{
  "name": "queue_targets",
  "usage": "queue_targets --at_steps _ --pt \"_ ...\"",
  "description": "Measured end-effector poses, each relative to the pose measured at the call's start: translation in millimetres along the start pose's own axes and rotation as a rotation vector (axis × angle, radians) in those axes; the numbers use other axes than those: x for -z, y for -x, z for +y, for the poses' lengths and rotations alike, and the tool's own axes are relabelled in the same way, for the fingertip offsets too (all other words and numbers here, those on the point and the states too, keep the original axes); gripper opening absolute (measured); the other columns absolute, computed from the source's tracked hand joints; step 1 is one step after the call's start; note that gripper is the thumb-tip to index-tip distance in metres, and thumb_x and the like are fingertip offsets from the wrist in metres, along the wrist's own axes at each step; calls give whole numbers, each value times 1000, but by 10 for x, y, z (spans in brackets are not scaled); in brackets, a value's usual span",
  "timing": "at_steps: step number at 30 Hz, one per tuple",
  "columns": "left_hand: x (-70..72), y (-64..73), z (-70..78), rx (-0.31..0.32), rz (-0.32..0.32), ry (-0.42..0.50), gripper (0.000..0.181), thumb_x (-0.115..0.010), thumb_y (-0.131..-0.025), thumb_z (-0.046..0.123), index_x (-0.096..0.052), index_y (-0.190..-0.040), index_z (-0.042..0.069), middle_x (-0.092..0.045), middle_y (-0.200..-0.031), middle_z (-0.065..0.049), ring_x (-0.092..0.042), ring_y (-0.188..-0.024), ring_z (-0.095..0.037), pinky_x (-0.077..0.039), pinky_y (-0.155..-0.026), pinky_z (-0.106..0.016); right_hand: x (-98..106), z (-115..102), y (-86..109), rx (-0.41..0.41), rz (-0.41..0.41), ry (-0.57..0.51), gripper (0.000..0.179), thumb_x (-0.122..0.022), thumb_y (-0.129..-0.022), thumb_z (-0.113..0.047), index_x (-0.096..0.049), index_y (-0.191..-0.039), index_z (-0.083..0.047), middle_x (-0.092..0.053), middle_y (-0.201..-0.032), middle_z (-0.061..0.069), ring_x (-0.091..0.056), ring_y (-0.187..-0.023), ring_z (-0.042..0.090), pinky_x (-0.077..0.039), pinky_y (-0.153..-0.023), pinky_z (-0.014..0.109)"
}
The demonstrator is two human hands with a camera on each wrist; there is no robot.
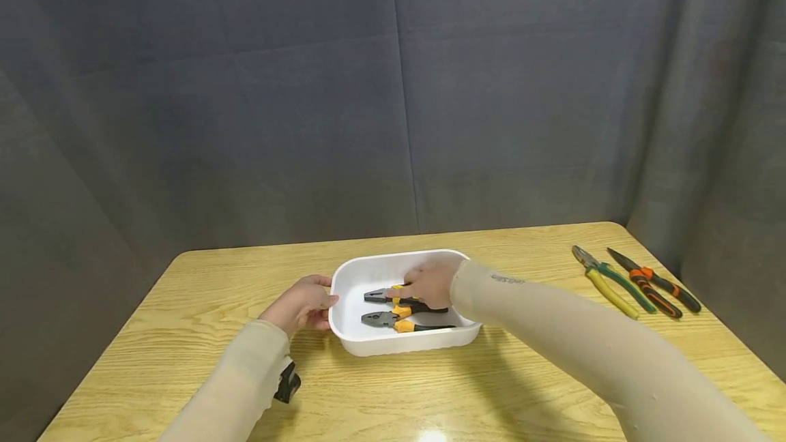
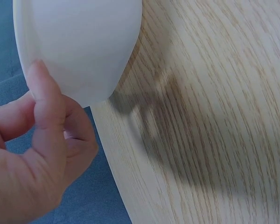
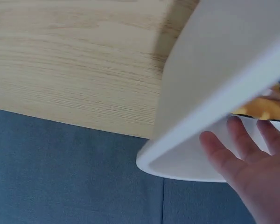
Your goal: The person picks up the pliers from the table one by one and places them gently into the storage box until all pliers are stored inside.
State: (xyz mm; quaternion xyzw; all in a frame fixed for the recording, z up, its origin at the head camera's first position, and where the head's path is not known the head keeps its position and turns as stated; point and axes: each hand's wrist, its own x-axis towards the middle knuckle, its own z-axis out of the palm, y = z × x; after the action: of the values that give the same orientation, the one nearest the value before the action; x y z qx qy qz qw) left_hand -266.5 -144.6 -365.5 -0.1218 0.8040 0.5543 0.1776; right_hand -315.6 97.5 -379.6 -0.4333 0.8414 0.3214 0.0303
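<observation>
A white plastic tray sits around the middle of the wooden table. At its left end my left hand pinches the wall, thumb on the rim and the other fingers curled beneath, as the left wrist view shows. Inside the tray lie two pairs of pliers with yellow and black handles. My right hand reaches over the right end and holds the farther pliers by the handles, which it partly covers. The nearer pliers lie alongside. In the right wrist view several fingers extend loosely beside a yellow handle.
On the table's right side lie pliers with green and yellow handles and long-nosed pliers with orange and black handles. A dark grey curtain hangs behind the table and along its sides. A black device sits at my left wrist.
</observation>
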Motion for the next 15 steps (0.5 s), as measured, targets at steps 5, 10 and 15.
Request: queue_targets --at_steps 5,10,15 --pt "-5 -6 2 5 10 -1 38 -52 -98 -1 -43 -134 -3 -47 -77 -11 -45 -54 -11 -50 -44 -16 46 36 75 -48 56 -185 59 -50 -102 -23 -26 -150 -48 -52 -136 -3 -51 -122 15 -42 -105 30" --pt "-3 7 6 -5 3 -6 39 -52 -98 -2 -42 -135 -4 -48 -76 -11 -45 -52 -10 -49 -44 -16 75 97 191 -65 129 -372 56 -59 -98 -21 -40 -148 -36 -57 -120 3 -55 -102 20 -50 -90 34" --pt "7 1 0 -4 -1 -5 40 -52 -97 -2 -42 -136 -4 -47 -75 -10 -45 -52 -10 -49 -44 -16 147 145 408 -85 151 -560 55 -62 -96 -15 -44 -147 -28 -55 -126 8 -51 -107 25 -48 -93 44"
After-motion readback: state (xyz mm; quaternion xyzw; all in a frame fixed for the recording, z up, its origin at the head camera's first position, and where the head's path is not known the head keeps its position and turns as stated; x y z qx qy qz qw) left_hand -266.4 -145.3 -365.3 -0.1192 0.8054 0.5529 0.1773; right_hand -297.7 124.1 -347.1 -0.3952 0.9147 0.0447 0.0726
